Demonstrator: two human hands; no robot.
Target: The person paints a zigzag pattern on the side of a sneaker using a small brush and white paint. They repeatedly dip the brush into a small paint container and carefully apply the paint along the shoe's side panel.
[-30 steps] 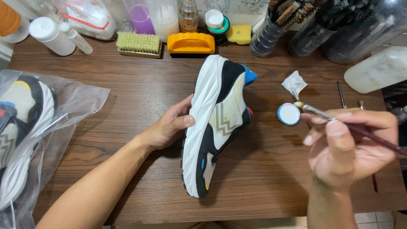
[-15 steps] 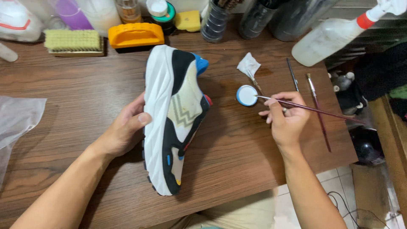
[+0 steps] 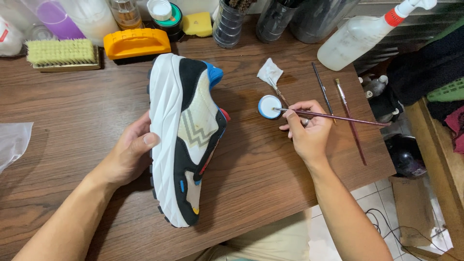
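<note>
A sneaker (image 3: 186, 140) lies on its side in the middle of the brown wooden surface (image 3: 270, 183), its thick white sole turned toward the left hand (image 3: 129, 154). The upper is black, cream and grey with a zigzag pattern, a blue heel patch and small red and yellow details. The left hand grasps the sole from the side, thumb resting on the white edge and fingers behind it.

Just right of the sneaker, the right hand (image 3: 307, 130) pinches a thin paintbrush (image 3: 333, 116) between thumb and fingers, its tip resting in a small round white pot with a blue rim (image 3: 269, 106). A crumpled white tissue (image 3: 269, 72) lies just beyond the pot. Two more thin brushes (image 3: 350, 121) lie on the surface to the right of the hand.

Along the far edge stand a bristle scrub brush (image 3: 62, 52), an orange-handled brush (image 3: 137, 43), a yellow sponge (image 3: 198, 23), dark jars (image 3: 227, 24) and a white spray bottle (image 3: 360, 36) lying tilted. A clear plastic bag (image 3: 12, 142) shows at the left edge.
</note>
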